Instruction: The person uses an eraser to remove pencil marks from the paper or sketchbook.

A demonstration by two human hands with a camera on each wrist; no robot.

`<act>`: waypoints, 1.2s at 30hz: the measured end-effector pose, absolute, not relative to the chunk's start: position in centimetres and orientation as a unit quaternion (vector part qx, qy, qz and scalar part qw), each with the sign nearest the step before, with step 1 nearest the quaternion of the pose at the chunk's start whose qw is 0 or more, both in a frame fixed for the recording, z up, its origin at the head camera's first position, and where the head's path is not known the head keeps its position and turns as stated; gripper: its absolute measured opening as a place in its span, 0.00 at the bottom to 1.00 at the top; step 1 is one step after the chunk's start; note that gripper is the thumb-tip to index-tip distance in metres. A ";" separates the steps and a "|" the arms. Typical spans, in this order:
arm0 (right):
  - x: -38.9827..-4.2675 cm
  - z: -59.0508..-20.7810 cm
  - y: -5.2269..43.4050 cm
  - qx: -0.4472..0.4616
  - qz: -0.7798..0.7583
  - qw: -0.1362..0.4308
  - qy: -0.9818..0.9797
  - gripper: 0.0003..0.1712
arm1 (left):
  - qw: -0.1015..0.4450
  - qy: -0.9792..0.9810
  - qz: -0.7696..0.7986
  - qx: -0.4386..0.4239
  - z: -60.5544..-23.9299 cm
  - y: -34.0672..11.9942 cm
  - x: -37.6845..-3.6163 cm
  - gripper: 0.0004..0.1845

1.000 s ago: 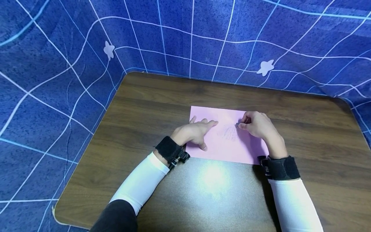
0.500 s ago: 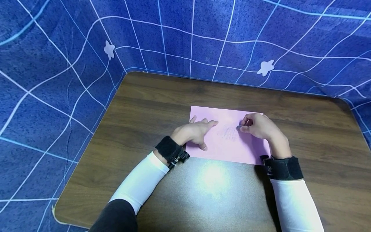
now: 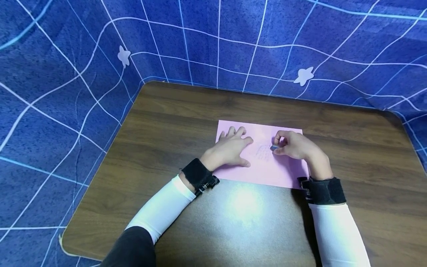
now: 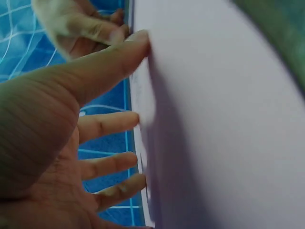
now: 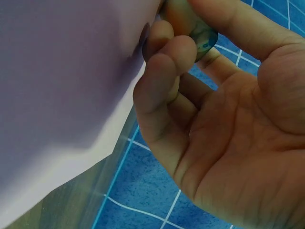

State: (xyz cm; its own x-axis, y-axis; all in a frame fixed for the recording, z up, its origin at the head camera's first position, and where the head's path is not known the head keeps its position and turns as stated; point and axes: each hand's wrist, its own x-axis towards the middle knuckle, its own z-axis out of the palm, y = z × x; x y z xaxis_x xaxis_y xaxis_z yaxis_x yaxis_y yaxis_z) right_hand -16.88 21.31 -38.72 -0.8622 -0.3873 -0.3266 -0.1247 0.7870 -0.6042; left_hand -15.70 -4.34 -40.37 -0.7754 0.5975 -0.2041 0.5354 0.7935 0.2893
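A pink sheet of paper point(image 3: 258, 174) lies on the table with faint pencil marks point(image 3: 263, 152) near its middle. My left hand point(image 3: 230, 148) rests on the sheet's left part, fingers and thumb spread. In the left wrist view, the left thumb point(image 4: 109, 62) and fingertips meet the paper's surface. My right hand point(image 3: 295, 144) pinches a small two-tone eraser point(image 3: 274, 147) between thumb and fingers, just right of the marks. Close up in the right wrist view, the eraser point(image 5: 206, 43) shows a rounded bluish end and an orange-brown part; the fingers partly hide it.
The brown wood-grain table point(image 3: 173, 115) extends around the paper. Behind and to the left hangs a blue cloth point(image 3: 200, 44) with white grid lines and star shapes. A bright light reflection lies on the table in front of the sheet.
My left hand has shifted slightly, its fingers spreading farther up the sheet and its thumb moving right. The right hand stays near the marks, with the eraser now more visible in its pinch.
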 end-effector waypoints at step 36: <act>-16.9 -38.8 21.1 -0.147 -0.293 0.226 0.917 0.10 | 0.184 0.920 0.152 0.309 -43.1 -5.0 -14.1 0.64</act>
State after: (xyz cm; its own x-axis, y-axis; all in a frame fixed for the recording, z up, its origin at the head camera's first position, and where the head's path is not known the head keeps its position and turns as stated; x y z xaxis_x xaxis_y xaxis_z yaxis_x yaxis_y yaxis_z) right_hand -16.88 21.14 -38.80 -0.8543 -0.4025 -0.3288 -0.1377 0.7853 -0.6037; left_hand -14.12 -4.96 -43.08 -0.7407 0.6256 -0.2451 0.5133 0.7623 0.3943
